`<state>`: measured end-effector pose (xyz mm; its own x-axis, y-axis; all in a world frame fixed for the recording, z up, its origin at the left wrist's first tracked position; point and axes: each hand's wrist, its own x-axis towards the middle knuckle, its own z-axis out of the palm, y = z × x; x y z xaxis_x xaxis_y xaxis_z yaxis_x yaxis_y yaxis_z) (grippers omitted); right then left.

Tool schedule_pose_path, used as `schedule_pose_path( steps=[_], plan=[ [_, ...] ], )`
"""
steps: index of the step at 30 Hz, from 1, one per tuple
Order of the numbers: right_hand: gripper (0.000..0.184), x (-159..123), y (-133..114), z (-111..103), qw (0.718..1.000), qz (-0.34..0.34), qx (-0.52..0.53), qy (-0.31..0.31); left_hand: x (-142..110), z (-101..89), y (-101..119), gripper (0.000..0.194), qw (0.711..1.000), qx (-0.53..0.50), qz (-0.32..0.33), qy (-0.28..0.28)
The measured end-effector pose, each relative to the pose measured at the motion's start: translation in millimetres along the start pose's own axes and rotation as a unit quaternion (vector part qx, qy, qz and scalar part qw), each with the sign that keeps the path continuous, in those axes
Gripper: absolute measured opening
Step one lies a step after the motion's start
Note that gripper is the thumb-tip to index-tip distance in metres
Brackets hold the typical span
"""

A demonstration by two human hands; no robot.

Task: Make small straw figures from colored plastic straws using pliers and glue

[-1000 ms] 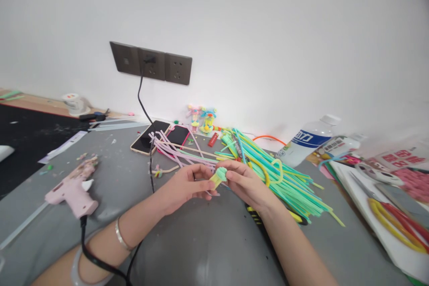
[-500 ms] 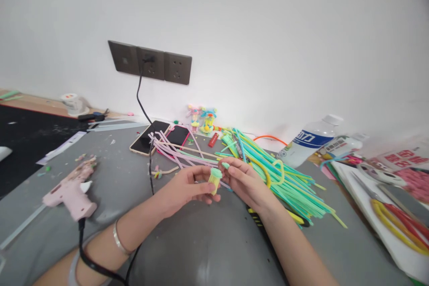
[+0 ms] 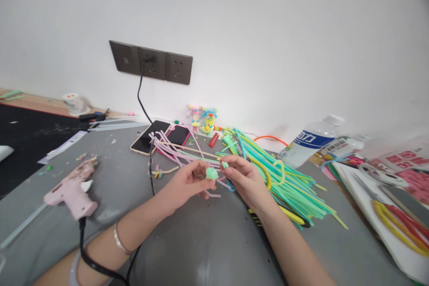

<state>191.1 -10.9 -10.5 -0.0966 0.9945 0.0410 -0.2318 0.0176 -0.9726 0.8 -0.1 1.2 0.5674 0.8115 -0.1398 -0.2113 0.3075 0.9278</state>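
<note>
A grey desk [image 3: 201, 241] is backed by a white wall [image 3: 268, 53], on which a dark socket panel [image 3: 150, 62] is mounted. Above the desk, a small piece with a pale green top [image 3: 212, 173] is pinched between the thumb and fingers of the left hand [image 3: 189, 183]; whatever lies beneath that top is hidden. Just beside it, a smaller green bit [image 3: 225, 165] is pinched by the fingers of the right hand [image 3: 244, 183], the two being held apart. Green, blue and yellow pipe cleaners [image 3: 298, 194] are bundled beyond the right hand, and a pink glue gun [image 3: 75, 194] is laid at the left.
</note>
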Motion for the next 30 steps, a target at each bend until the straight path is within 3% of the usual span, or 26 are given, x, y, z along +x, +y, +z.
schedule_pose_path(
  steps=[11,18,30],
  plan=[
    [0.019,-4.3,-6.2,10.4,0.995,0.001,-0.008,-0.095,2.0,-5.8,-9.4,0.041,0.997,0.066,0.022,-0.022],
    [0.021,-5.6,-5.6,7.7,0.993,0.031,-0.003,-0.117,2.9,-4.8,-6.0,0.042,0.994,0.107,0.039,0.002],
    [0.024,-4.6,-5.3,5.9,0.99,0.067,0.073,-0.096,-0.2,-2.0,-2.4,0.027,0.999,-0.031,0.001,-0.021]
  ],
)
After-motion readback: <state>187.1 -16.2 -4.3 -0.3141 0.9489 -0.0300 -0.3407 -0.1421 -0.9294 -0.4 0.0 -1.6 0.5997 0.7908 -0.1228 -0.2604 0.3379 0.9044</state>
